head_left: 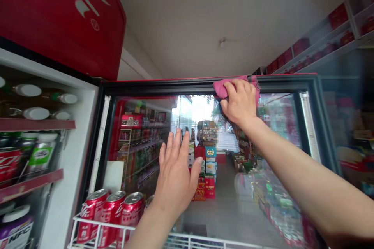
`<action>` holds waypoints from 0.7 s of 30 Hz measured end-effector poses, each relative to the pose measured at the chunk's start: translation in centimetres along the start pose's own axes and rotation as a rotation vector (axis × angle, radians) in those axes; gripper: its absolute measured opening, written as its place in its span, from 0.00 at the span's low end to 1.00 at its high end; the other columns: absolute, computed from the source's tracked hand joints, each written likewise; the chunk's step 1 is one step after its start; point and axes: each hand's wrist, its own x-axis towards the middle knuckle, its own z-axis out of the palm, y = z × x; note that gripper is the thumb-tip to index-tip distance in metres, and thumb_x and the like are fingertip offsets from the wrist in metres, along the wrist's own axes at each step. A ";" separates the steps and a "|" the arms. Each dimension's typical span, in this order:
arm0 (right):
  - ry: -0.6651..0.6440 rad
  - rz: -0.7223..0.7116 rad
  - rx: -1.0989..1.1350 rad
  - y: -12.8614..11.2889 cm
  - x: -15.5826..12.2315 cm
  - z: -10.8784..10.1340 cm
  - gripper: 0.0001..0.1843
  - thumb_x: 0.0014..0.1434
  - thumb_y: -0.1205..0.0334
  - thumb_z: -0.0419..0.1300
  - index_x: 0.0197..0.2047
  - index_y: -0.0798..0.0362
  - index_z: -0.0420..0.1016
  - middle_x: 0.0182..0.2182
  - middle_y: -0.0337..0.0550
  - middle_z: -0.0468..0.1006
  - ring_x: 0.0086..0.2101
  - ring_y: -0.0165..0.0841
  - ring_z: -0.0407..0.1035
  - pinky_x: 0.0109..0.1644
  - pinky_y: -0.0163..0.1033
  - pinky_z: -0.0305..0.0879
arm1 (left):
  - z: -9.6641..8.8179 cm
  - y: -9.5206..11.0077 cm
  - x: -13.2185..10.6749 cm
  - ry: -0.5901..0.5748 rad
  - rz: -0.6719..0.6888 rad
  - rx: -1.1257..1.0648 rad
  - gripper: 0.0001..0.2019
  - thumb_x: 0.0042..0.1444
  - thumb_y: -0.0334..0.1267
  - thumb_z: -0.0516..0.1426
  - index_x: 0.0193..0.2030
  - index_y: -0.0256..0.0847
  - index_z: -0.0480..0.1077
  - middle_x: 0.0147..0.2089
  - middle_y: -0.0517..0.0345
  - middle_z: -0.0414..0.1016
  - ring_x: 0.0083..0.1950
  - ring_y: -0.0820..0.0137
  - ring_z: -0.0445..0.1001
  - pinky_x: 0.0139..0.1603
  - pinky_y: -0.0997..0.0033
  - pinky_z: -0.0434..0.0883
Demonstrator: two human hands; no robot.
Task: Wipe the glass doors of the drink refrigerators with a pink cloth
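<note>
My right hand presses a pink cloth against the black top frame of an open fridge door, its fingers bent over the fabric. Lower and to the left, my left hand is held up with fingers stretched out, in front of the door's glass. Nothing is in that hand. Whether its palm touches the pane cannot be made out. Below it, red soda cans stand in a white wire rack on the inside of the door, partly covered by my left forearm.
At the left, the fridge's shelves hold bottles and cans. A red sign panel juts out above them. Through the glass show stacked boxes and stocked shelving. High wall shelves with red goods run along the right.
</note>
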 end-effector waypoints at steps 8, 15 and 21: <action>-0.024 0.039 -0.075 7.9 -1.8 -2.2 0.31 0.62 0.60 0.58 0.67 0.56 0.72 0.63 0.62 0.73 0.60 0.59 0.63 0.65 0.62 0.57 | 1.7 4.7 0.3 -0.009 0.023 -0.014 0.35 0.78 0.46 0.49 0.86 0.45 0.42 0.88 0.43 0.43 0.88 0.47 0.41 0.82 0.27 0.56; -0.069 0.070 -0.125 12.7 -2.6 -4.1 0.31 0.61 0.60 0.58 0.67 0.58 0.73 0.61 0.64 0.73 0.58 0.59 0.64 0.62 0.62 0.59 | 1.9 7.1 0.2 -0.030 0.017 -0.037 0.36 0.78 0.46 0.50 0.86 0.46 0.43 0.88 0.44 0.44 0.88 0.48 0.40 0.82 0.28 0.55; -0.057 0.082 -0.140 13.0 -2.7 -4.4 0.29 0.64 0.59 0.56 0.65 0.59 0.74 0.60 0.64 0.75 0.56 0.58 0.66 0.60 0.60 0.60 | 1.5 7.5 -0.1 -0.046 -0.001 -0.034 0.34 0.79 0.48 0.48 0.86 0.44 0.45 0.88 0.42 0.45 0.88 0.48 0.40 0.82 0.26 0.55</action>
